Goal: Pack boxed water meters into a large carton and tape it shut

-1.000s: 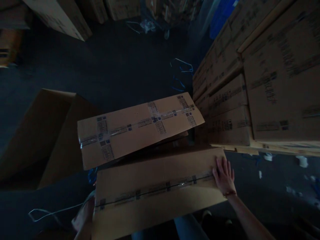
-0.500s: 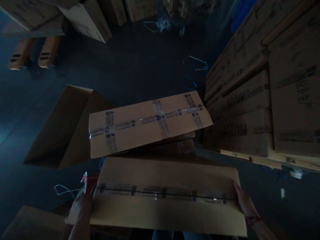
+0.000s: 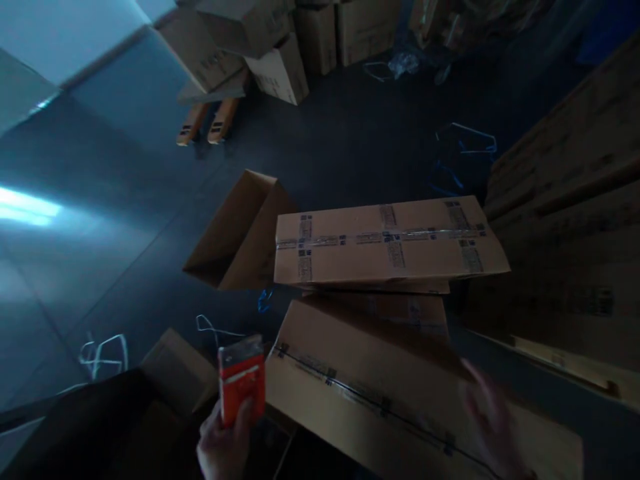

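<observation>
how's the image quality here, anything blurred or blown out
Head view: dim overall, with a bluish cast. The right hand over the taped carton is smeared by motion blur. The left hand and its orange pack are fairly sharp. Glare streaks the floor at the left edge. The stacked boxes at right sit in shadow, print unreadable.

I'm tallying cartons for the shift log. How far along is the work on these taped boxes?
Looks done: one sealed carton with crossed tape lies on the pile, and an opened empty box sits behind it. In hand: the left hand grips an orange packet; the blurred right hand is over the near carton. Left: that carton's tape seam looks unbroken.
</observation>
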{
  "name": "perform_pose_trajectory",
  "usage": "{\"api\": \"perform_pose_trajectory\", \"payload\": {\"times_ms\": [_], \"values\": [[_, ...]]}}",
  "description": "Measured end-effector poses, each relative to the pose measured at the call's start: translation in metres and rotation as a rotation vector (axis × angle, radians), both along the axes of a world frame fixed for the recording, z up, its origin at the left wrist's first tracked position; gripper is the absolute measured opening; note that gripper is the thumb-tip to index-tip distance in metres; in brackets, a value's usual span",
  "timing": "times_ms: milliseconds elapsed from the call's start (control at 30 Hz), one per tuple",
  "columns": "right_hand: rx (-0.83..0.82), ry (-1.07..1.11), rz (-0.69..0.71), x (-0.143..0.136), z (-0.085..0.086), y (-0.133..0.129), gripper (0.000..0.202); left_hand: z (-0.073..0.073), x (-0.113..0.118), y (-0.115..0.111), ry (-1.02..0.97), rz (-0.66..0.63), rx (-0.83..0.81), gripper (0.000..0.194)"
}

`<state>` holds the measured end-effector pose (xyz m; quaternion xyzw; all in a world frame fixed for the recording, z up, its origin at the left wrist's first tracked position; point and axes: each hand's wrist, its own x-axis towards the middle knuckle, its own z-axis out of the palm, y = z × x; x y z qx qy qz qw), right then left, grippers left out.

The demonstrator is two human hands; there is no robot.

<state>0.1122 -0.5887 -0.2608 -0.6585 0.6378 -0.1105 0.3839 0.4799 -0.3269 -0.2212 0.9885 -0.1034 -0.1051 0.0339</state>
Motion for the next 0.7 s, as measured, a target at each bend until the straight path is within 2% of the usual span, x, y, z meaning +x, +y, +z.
{"api": "perform_pose_trajectory", "payload": {"times_ms": [67,133,200,233,300,367,400,500,600,700], "values": [[0.327,-0.329,0.208,0.082,0.027,0.0,0.049,0.015,-0.028,0.01,0.005,-0.186,-0.217,0.046],[0.564,-0.51,0.503,0.155,0.054,0.001,0.051,0.023,-0.048,0.006,0.041,-0.431,-0.46,0.04],[0.77,-0.662,0.657,0.206,0.073,0.001,0.062,0.026,-0.059,-0.006,0.113,-0.609,-0.606,0.038],[0.861,-0.711,0.701,0.222,0.077,0.001,0.063,0.027,-0.062,-0.012,0.143,-0.662,-0.641,0.038],[0.971,-0.748,0.728,0.237,0.076,0.001,0.056,0.026,-0.062,-0.021,0.163,-0.728,-0.664,0.042],[0.994,-0.726,0.696,0.238,0.068,-0.001,0.047,0.024,-0.06,-0.024,0.131,-0.778,-0.665,0.048],[0.996,-0.711,0.678,0.235,0.062,-0.002,0.048,0.022,-0.058,-0.024,0.119,-0.803,-0.668,0.051],[1.073,-0.687,0.655,0.226,0.049,-0.008,0.067,0.018,-0.058,-0.026,0.167,-0.819,-0.685,0.053],[1.063,-0.664,0.654,0.223,0.037,-0.016,0.064,0.016,-0.063,-0.04,0.224,-0.771,-0.698,0.047],[0.904,-0.552,0.598,0.227,0.019,-0.03,0.054,0.015,-0.07,-0.063,0.292,-0.605,-0.553,0.041]]}}
